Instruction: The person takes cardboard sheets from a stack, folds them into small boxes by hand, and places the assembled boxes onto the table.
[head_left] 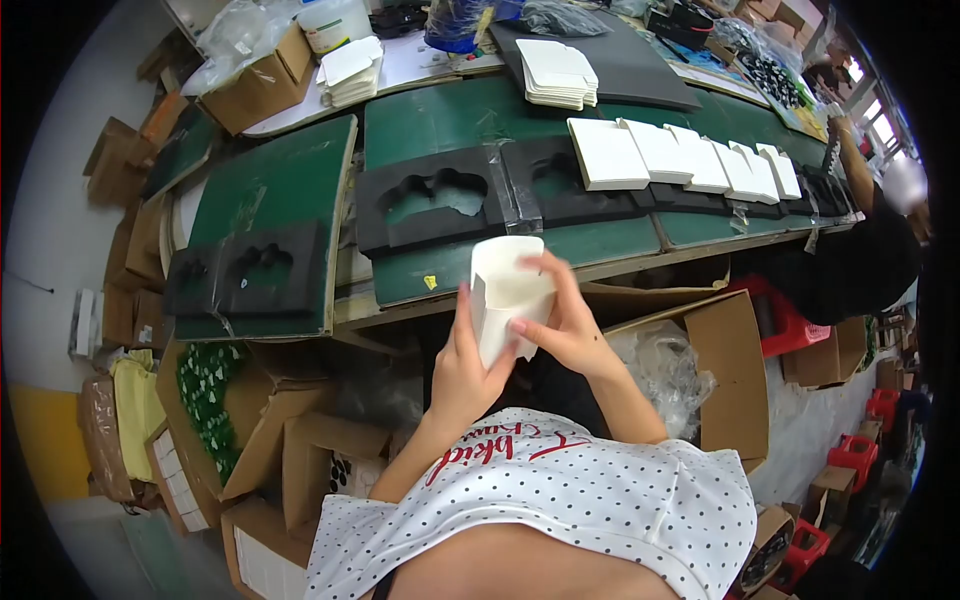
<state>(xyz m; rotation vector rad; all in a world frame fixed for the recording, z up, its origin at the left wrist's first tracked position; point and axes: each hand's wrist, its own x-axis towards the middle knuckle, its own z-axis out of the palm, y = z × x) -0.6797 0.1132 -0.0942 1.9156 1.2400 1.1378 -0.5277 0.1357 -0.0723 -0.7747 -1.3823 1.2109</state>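
A small white cardboard box (492,325) with its upper end open is held up in front of my chest, just off the table's near edge. My left hand (465,365) is closed around its left side and lower end. My right hand (570,325) grips it from the right, thumb on the near wall and fingers by the raised flap. Beyond it, black foam pieces (420,235) with cut-out shapes lie along the green table (440,125). Several finished-looking white boxes (610,155) stand in a row on the foam at the right.
Flat white cartons are stacked at the back centre (555,75) and back left (350,72). An open carton with clear plastic (730,375) stands below the table at right. More cartons (265,430) are at lower left. Another person's arm (855,165) is at far right.
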